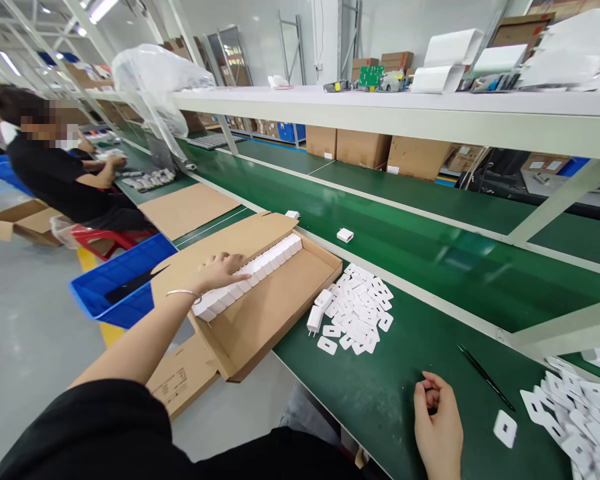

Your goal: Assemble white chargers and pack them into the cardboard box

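My left hand (223,270) lies flat, fingers stretched, on a row of white chargers (260,270) that lines the far side of a shallow cardboard box (275,310). A thin bracelet circles that wrist. To the right of the box a pile of white chargers (357,310) lies on the green table, with one charger (314,320) standing at its left edge. My right hand (437,423) rests near the table's front edge with its fingers curled in; nothing shows in it.
A black pen-like tool (485,377) and more white flat parts (575,413) lie at the right. A single charger (345,235) sits beside the green conveyor belt (430,247). A blue bin (120,280) stands left of the box. Another person (55,167) works farther along.
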### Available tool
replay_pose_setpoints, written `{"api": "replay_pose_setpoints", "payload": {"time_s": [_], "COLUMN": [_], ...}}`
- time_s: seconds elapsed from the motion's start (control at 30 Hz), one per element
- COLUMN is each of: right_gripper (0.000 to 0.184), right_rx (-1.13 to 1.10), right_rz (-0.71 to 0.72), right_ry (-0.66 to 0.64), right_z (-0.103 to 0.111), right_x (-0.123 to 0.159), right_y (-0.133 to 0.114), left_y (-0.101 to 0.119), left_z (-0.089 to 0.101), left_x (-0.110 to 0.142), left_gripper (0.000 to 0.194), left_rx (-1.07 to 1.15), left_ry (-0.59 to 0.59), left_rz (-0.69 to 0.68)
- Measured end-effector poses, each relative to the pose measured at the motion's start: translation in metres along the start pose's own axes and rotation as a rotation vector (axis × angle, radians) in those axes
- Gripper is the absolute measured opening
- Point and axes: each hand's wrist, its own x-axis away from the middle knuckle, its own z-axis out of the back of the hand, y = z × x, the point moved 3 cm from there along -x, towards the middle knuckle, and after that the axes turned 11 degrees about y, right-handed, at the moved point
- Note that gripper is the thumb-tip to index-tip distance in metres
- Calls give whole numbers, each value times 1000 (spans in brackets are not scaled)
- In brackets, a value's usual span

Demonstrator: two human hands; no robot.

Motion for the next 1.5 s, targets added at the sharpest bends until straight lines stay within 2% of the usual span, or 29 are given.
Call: {"api": "replay_pose_setpoints", "payload": {"time_s": [0.07, 0.13, 0.23, 0.3, 0.47, 0.53, 0.63, 0.7, 0.73, 0.77, 0.83, 0.9, 0.97, 1.03, 1.07, 1.13, 1.17, 1.27, 1.37, 1.5], "right_gripper": [52, 51, 50, 51, 50, 47, 42, 39, 36, 33, 27, 25, 31, 41, 44, 44, 42, 30, 17, 15], "right_rx": [7, 22, 46, 48, 40, 13, -68, -109, -108, -84, 31, 191, 341, 466, 517, 575, 578, 504, 419, 375], "right_rz": [-7, -5, 7, 11, 38, 59, 68, 73, 85, 105, 156, 190, 200, 216, 232, 269, 284, 311, 322, 305], "right_ry": [-7, -7, -5, -8, -10, -17, -111, -179, -177, -137, 37, 248, 392, 437, 432, 395, 378, 352, 346, 346], "right_z": [-1, -2, -2, -2, -3, -2, 4, 15, 22, 31, 49, 65, 75, 76, 75, 72, 70, 70, 74, 77], "right_x": [-1, -1, -2, -1, -1, -1, -2, -1, 0, 2, 6, 14, 22, 27, 28, 29, 29, 28, 29, 29], "right_y": [2, 3, 4, 4, 3, 1, -1, -1, 1, 5, 17, 34, 50, 61, 63, 64, 62, 58, 56, 55], "left_y": [-11, -14, -8, -2, 1, -3, -6, 2, 12, 26, 66, 120, 182, 247, 277, 334, 359, 420, 461, 488], "left_z": [-7, -17, -30, -33, -31, -30, -23, -16, -11, -5, 4, 8, 10, 11, 12, 7, 2, -16, -38, -53], "left_x": [14, 29, 44, 49, 52, 50, 44, 36, 32, 28, 24, 24, 27, 31, 32, 30, 27, 19, 18, 25], "left_gripper": [94, 100, 89, 83, 74, 76, 83, 72, 63, 57, 51, 49, 51, 55, 55, 60, 63, 70, 68, 55], "left_rx": [-2, -11, -31, -41, -29, -4, 30, 52, 73, 89, 143, 228, 303, 317, 313, 261, 226, 206, 257, 429], "left_ry": [-49, -14, 112, 153, 168, 152, 101, 112, 167, 270, 449, 531, 505, 419, 373, 228, 152, 87, 35, 13], "left_rz": [8, 31, 63, 66, 29, 15, 13, 4, -36, -83, -206, -396, -610, -760, -788, -776, -708, -595, -530, -512]}}
